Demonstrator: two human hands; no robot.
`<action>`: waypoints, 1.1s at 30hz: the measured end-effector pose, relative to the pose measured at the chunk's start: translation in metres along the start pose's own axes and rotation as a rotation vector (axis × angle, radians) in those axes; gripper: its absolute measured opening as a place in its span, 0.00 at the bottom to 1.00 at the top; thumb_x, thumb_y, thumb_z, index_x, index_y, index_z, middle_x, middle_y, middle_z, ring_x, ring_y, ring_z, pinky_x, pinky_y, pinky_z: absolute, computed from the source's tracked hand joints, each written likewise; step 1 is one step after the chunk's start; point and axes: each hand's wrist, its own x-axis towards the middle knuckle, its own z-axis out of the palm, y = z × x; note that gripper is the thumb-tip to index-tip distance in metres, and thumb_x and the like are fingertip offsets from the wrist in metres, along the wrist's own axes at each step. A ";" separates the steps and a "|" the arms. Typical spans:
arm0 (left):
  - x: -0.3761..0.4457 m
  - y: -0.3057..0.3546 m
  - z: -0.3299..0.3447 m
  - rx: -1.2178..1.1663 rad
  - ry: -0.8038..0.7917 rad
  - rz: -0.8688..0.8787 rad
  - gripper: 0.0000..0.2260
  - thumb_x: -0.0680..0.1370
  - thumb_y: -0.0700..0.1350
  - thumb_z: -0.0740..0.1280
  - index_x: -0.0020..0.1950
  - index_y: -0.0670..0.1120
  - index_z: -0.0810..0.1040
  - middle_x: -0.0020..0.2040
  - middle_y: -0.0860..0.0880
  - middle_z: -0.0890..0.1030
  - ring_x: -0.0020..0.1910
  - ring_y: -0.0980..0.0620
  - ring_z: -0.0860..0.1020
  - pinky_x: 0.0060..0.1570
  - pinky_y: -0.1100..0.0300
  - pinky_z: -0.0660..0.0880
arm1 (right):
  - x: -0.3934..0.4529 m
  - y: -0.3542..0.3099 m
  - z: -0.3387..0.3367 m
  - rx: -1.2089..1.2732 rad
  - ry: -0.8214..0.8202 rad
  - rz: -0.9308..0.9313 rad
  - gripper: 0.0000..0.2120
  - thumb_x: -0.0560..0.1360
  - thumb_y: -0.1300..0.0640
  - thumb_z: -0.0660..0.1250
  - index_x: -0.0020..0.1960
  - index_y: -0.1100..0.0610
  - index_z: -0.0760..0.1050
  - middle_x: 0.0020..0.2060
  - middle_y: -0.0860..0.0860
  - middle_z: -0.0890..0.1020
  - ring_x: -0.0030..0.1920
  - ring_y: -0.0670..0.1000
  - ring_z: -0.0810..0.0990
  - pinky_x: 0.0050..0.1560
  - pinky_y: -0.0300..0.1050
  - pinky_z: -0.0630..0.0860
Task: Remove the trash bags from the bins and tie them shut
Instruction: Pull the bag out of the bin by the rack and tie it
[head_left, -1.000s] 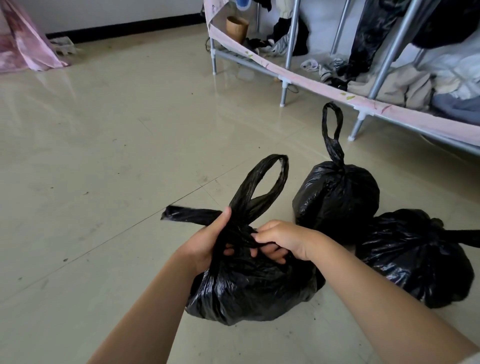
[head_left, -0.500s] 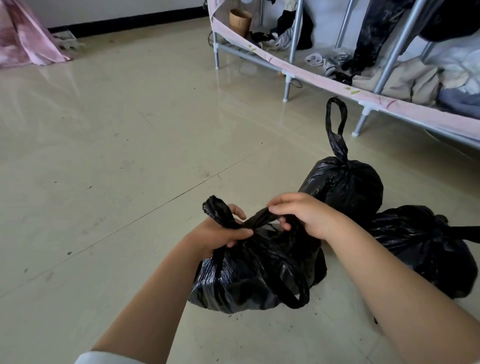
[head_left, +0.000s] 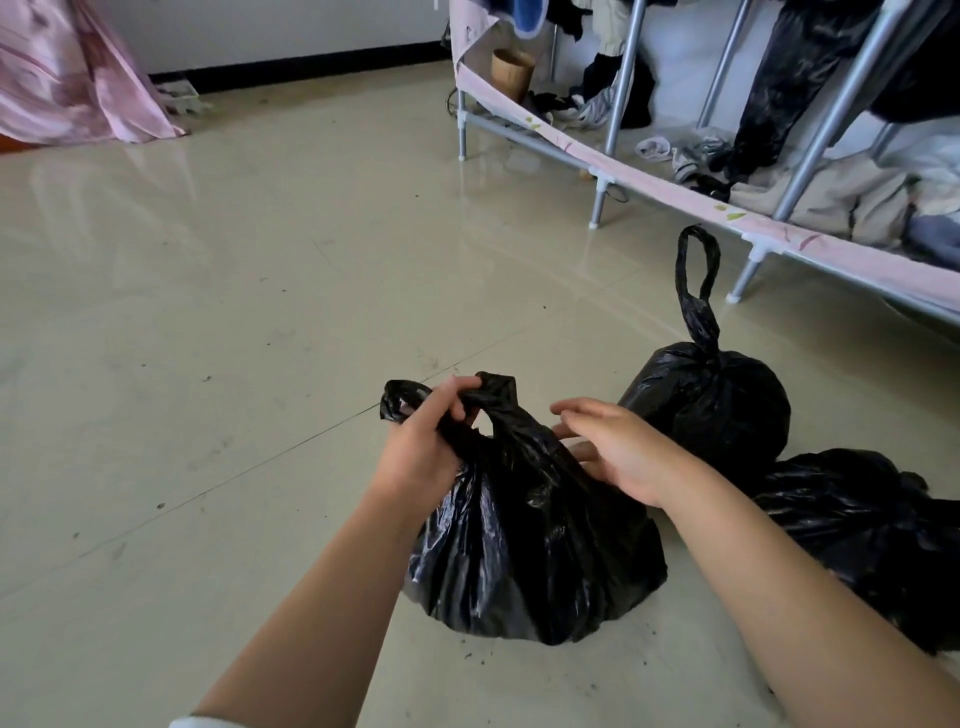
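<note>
Pink cloth hangs at far left above the glossy tiled floor. Our left hand curls its fingers around the gathered top of the nearest black trash bag, which sits on the floor. Our right hand hovers just beside it, fingers relaxed and holding nothing. Two more tied bags rest at right, near a clothes rack.

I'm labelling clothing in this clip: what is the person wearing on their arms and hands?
Both forearms are bare, and the left hand and right hand have no gloves, rings or watch that I can see. A strip of white sleeve shows at the bottom edge on the left arm.
</note>
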 end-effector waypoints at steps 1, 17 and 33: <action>-0.001 0.000 -0.001 -0.036 -0.009 0.001 0.29 0.81 0.42 0.54 0.18 0.46 0.68 0.32 0.52 0.82 0.40 0.52 0.78 0.40 0.56 0.74 | 0.000 0.000 0.000 0.029 -0.001 0.014 0.09 0.79 0.62 0.54 0.56 0.54 0.70 0.42 0.50 0.75 0.34 0.48 0.73 0.35 0.38 0.69; -0.004 0.000 0.002 0.139 -0.006 -0.016 0.30 0.79 0.44 0.54 0.17 0.43 0.73 0.18 0.49 0.73 0.20 0.54 0.75 0.31 0.60 0.73 | -0.002 0.006 0.014 -0.264 -0.252 -0.184 0.12 0.75 0.64 0.64 0.36 0.51 0.75 0.27 0.43 0.77 0.28 0.40 0.73 0.32 0.33 0.67; 0.009 0.002 -0.012 -0.539 0.176 0.098 0.33 0.82 0.56 0.46 0.17 0.45 0.62 0.18 0.50 0.65 0.19 0.54 0.64 0.25 0.65 0.70 | -0.001 -0.019 -0.026 0.620 0.155 -0.281 0.21 0.79 0.51 0.58 0.29 0.53 0.56 0.13 0.45 0.57 0.14 0.43 0.55 0.18 0.31 0.55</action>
